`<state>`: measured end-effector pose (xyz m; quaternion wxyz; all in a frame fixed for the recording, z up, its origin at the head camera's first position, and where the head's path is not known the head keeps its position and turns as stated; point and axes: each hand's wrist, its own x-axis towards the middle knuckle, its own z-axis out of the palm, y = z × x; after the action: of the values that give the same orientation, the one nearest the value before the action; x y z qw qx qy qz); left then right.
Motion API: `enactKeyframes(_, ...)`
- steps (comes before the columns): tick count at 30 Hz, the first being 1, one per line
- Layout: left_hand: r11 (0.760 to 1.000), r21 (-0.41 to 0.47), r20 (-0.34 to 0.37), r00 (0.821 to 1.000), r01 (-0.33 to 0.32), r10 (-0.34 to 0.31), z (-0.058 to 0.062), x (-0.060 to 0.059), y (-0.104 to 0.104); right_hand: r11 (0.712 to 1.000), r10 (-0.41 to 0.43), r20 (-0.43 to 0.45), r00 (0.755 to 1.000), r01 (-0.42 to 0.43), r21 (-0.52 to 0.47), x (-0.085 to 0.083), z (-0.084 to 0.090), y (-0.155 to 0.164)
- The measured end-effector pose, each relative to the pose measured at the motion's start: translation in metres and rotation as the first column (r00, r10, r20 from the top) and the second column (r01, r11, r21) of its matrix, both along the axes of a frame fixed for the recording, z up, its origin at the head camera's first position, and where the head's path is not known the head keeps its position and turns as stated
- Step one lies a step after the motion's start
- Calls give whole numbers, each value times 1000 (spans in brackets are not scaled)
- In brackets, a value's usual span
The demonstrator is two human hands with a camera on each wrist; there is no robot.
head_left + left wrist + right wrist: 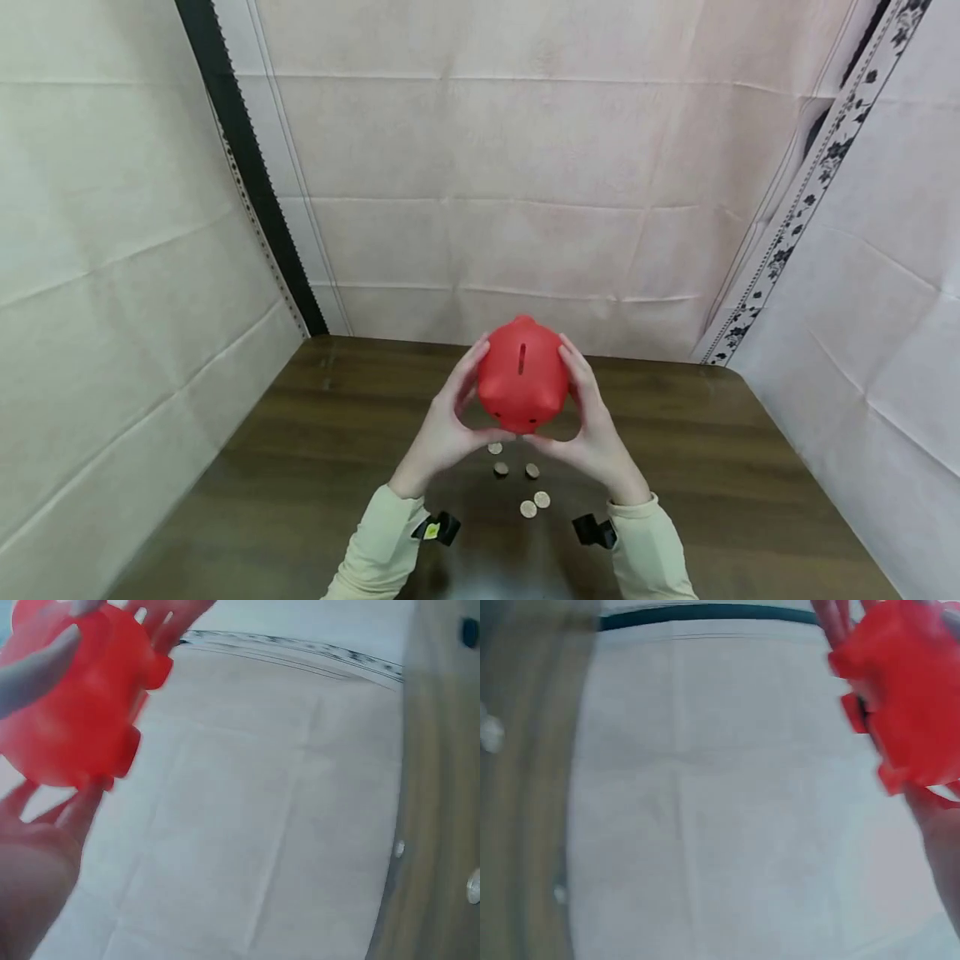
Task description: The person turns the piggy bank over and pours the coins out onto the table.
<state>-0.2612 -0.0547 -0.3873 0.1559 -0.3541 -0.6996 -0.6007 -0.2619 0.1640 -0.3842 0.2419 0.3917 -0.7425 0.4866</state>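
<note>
A red piggy bank (522,385) is held up between both hands, its coin slot showing on top. My left hand (444,432) grips it from the left, with the thumb at its near end and the fingers along its side. On the opposite side, my right hand (597,435) grips it in the same way. The stubby feet of the piggy bank (79,712) show in the left wrist view, clear of the tabletop. Several small round coins (528,508) lie on the table below and nearer than the piggy bank.
The dark brown wooden table (300,467) spreads out on both sides of the arms. Pale cloth (487,167) hangs behind it and along the left and right sides. A black wrist strap (447,528) is on the left sleeve, another strap (594,532) on the right.
</note>
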Motion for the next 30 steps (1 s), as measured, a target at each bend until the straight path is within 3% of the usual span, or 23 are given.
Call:
enactKeyframes(2, 1000, 15, 7, 1000, 10, -10, -7, -1, -2, 1000, 15, -19, 1000, -15, -3, -4, -8, -4)
enactKeyframes(4, 999, 29, 142, 990, -18, 14, -31, -11, -3, 999, 38, 102, 994, -38, -3, -19, -31, -10)
enactKeyframes(6, 998, 28, 309, 950, -62, 51, -63, -26, -5, 999, 39, 285, 958, -44, 10, -38, -63, -16)
enactKeyframes(7, 997, 17, 388, 919, -82, 69, -80, -35, -6, 999, 27, 379, 925, -39, 26, -48, -81, -17)
enactKeyframes(9, 994, -9, 499, 861, -108, 98, -103, -44, -6, 999, 9, 522, 853, -34, 39, -56, -101, -18)
enactKeyframes(10, 994, -17, 513, 852, -109, 102, -109, -47, -6, 999, -2, 553, 833, -28, 45, -57, -107, -18)
enactKeyframes(12, 994, -28, 528, 843, -102, 102, -111, -48, -4, 999, -18, 573, 820, -13, 50, -57, -110, -16)
enactKeyframes(15, 996, -13, 496, 864, -93, 87, -98, -47, -1, 1000, -10, 536, 844, -1, 21, -53, -99, -14)
enactKeyframes(18, 995, -9, 388, 917, -101, 96, -71, -38, 1, 1000, -20, 412, 911, 9, 27, -43, -71, -12)
enactKeyframes(20, 994, -7, 236, 966, -105, 103, -46, -31, 2, 999, -29, 260, 965, 21, 31, -35, -45, -11)
enactKeyframes(21, 994, -8, 152, 982, -111, 111, -34, -29, 3, 999, -34, 178, 983, 29, 31, -31, -30, -10)
enactKeyframes(22, 993, -10, 65, 991, -115, 115, -23, -28, 4, 999, -44, 95, 994, 41, 32, -29, -17, -9)
enactKeyframes(24, 993, -2, -70, 991, -117, 117, -7, -32, 6, 997, -69, -43, 997, 70, 32, -29, 2, -7)
enactKeyframes(25, 993, 0, -104, 988, -115, 115, -5, -35, 6, 996, -75, -81, 994, 78, 31, -32, 5, -7)
enactKeyframes(27, 993, -2, -74, 990, -117, 117, -11, -45, 7, 993, -107, -70, 992, 110, 42, -44, -3, -9)
enactKeyframes(28, 992, -13, -24, 992, -128, 127, -20, -50, 7, 992, -116, -19, 993, 117, 50, -52, -13, -10)
enactKeyframes(30, 985, -69, 115, 979, -160, 167, -41, -58, 6, 994, -100, 167, 981, 92, 58, -65, -42, -14)
